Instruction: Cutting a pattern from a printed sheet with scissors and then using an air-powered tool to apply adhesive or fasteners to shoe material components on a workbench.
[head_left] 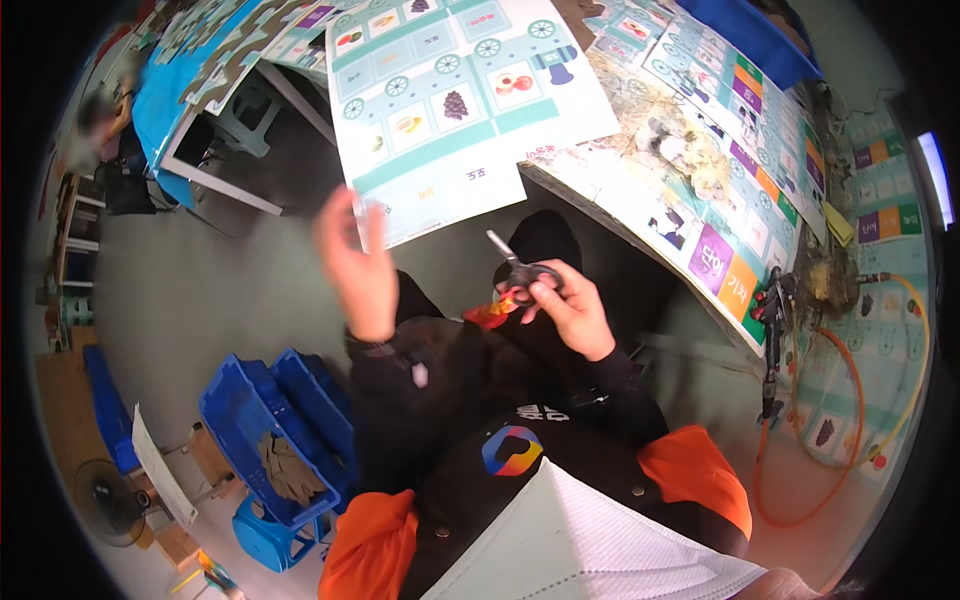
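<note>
My right hand (575, 312) is closed round the dark handles of a pair of scissors (519, 272), whose blades point up and away to the left. A small red and yellow thing (489, 314) shows beside these fingers; its kind is unclear. My left hand (360, 270), a little blurred, is raised at the near left corner of a large printed sheet (440, 165). Its fingers are bent and apart, with no firm grip visible. The sheet carries fruit pictures and teal bands, has a step-shaped near edge, and juts out past the table.
More printed sheets (715, 265) cover the table at right, whose edge slants toward me. An air gun (770, 320) with an orange hose (858, 400) hangs there. Blue crates (255, 430) and a blue stool (268, 535) stand at lower left, near a fan (105, 500). Another person (110, 125) is at far left.
</note>
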